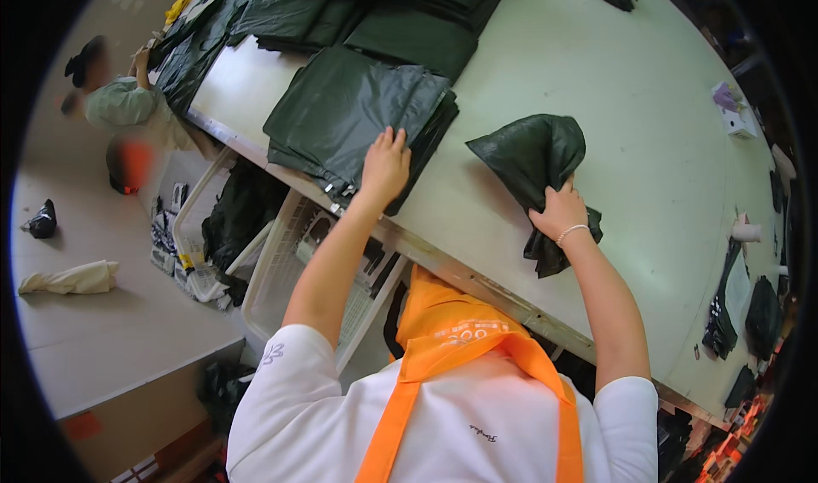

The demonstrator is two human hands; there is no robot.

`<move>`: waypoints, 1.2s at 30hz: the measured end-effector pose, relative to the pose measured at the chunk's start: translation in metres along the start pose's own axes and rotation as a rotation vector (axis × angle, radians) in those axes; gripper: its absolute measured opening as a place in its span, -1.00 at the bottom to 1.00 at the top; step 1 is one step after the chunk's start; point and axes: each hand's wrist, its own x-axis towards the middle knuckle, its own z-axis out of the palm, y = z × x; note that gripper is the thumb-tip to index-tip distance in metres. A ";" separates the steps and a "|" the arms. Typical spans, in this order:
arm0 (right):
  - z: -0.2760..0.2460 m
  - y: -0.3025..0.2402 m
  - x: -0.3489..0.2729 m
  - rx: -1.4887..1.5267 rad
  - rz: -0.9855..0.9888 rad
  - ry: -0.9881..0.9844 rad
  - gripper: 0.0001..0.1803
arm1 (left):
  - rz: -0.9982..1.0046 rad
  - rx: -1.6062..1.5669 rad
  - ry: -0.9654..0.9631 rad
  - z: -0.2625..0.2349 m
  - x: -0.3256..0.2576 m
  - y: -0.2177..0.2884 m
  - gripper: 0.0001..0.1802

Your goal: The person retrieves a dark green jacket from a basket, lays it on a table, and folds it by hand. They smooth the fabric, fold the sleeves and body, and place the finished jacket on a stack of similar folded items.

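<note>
My right hand (pixel 560 212) grips a bunched dark green garment (pixel 535 146) on the pale table. Its top part fans out and a loose end hangs toward me below the hand; its exact kind cannot be made out. To the left, my left hand (pixel 387 169) rests with fingers stretched out on the right side of a stack of folded dark green garments (pixel 341 112). Small white tags show at the near edge of that stack, which lies against the table's front edge.
More folded dark green stacks (pixel 417 35) fill the far left of the table (pixel 648 167). White plastic baskets (pixel 268 266) stand below its front edge, one holding dark cloth. A small white box (pixel 737 123) sits at the right rim. Another person (pixel 123 104) works at the far left.
</note>
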 end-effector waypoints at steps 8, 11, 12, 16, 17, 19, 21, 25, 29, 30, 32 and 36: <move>0.012 0.129 -0.132 1.221 0.256 0.251 -0.48 | 0.333 -0.135 -0.228 0.072 -0.094 0.201 -0.43; 0.025 0.158 -0.190 1.265 0.366 0.328 -0.50 | 0.459 -0.192 -0.339 0.126 -0.132 0.247 -0.38; 0.028 0.160 -0.208 1.235 0.399 0.365 -0.52 | 0.499 -0.241 -0.325 0.127 -0.133 0.260 -0.38; 0.053 0.174 -0.265 1.064 0.435 0.412 -0.57 | 0.556 -0.428 -0.273 0.139 -0.103 0.277 -0.59; 0.057 0.173 -0.276 1.002 0.452 0.415 -0.58 | 0.567 -0.465 -0.264 0.146 -0.095 0.275 -0.68; 0.058 0.169 -0.291 0.990 0.459 0.360 -0.54 | 0.614 -0.546 -0.207 0.154 -0.086 0.271 -0.85; 0.058 0.164 -0.304 0.911 0.421 0.324 -0.51 | 0.598 -0.550 -0.161 0.159 -0.084 0.276 -0.90; 0.034 0.146 -0.313 0.765 0.294 0.190 -0.46 | 0.329 -0.598 -0.376 0.156 -0.074 0.281 -0.89; 0.023 0.125 -0.291 0.500 -0.034 -0.054 -0.35 | 0.261 -0.835 -0.610 0.128 -0.024 0.278 -0.80; 0.021 0.117 -0.276 0.480 -0.121 -0.130 -0.36 | 0.308 -0.822 -0.666 0.111 -0.018 0.280 -0.80; 0.024 0.103 -0.243 0.442 -0.266 -0.225 -0.36 | 0.413 -0.800 -0.786 0.080 -0.004 0.291 -0.80; 0.036 0.096 -0.191 0.366 -0.258 -0.264 -0.37 | 0.546 -0.558 -1.166 0.033 0.005 0.273 -0.79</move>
